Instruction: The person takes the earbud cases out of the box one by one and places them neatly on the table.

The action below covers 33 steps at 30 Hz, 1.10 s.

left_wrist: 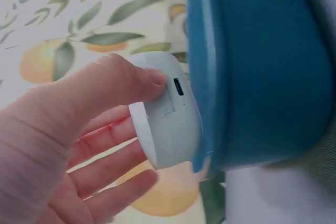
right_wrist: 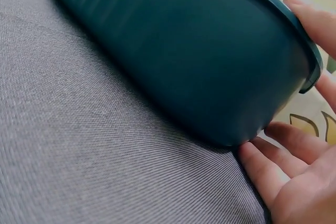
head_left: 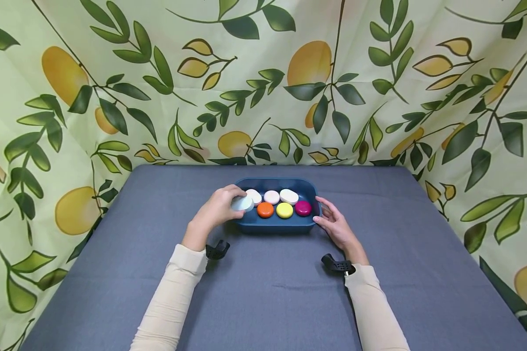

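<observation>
My left hand (head_left: 218,206) pinches a pale, rounded case (head_left: 242,204) at the left end of a blue bin (head_left: 272,227). In the left wrist view, this case (left_wrist: 176,124) has a small dark slot in its side, and the thumb presses beside the slot. My right hand (head_left: 335,225) grips the bin's right end. One digit lies at the rim in the right wrist view, and other fingertips (right_wrist: 251,149) touch low on the wall (right_wrist: 199,72). Inside the bin are white rounded pieces (head_left: 289,196), a pale pink one (head_left: 271,197), an orange one (head_left: 265,210), a yellow one (head_left: 284,210) and a magenta one (head_left: 303,208).
The bin stands on a table with a grey cloth (head_left: 272,292), toward its far edge. A curtain (head_left: 254,73) printed with leaves and fruit hangs behind and at both sides. Black wrist devices (head_left: 337,264) sit below both hands.
</observation>
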Each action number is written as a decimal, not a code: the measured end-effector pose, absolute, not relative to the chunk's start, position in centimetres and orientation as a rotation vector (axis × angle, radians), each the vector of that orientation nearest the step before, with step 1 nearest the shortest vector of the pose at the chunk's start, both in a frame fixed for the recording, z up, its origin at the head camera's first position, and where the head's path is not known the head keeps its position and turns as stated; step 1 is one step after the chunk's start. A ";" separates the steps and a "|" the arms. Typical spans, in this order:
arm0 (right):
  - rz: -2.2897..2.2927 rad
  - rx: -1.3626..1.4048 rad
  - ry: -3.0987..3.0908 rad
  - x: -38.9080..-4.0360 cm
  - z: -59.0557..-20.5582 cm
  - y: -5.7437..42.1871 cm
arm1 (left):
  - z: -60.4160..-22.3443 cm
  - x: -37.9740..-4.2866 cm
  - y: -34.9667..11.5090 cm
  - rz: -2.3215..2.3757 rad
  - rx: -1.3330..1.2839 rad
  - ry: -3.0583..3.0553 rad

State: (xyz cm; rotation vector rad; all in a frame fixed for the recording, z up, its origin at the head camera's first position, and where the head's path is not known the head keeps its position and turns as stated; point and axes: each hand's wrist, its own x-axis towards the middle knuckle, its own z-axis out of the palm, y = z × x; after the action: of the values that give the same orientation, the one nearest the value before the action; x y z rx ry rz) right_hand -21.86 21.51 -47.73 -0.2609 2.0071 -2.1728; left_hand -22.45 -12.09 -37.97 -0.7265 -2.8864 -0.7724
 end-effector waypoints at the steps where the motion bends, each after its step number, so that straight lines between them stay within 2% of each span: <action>1: -2.175 -0.267 2.008 -21.9 -47.8 21.5 | -37.8 -22.1 -12.2 -0.794 -0.743 -2.867; 8: -2.167 -0.302 2.038 -22.1 -48.0 21.4 | -37.6 -19.5 -13.1 -0.912 -0.899 -2.808; 17: -2.164 -0.339 2.115 -22.2 -48.0 21.1 | -39.5 -18.0 -13.5 -1.055 -1.062 -2.757; 25: -2.153 -0.261 2.191 -22.2 -47.9 20.9 | -42.5 -17.7 -13.2 -1.301 -0.983 -2.715; 33: -2.170 -0.238 2.173 -22.1 -47.7 20.6 | -44.2 -17.4 -12.5 -1.421 -0.686 -2.825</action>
State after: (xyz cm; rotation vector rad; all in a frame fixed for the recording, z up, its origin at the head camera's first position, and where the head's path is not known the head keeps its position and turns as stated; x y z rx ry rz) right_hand -22.12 20.64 -47.67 -0.2384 2.1726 -2.1704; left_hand -17.41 -12.54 -44.19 -0.6862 -2.8247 -1.4210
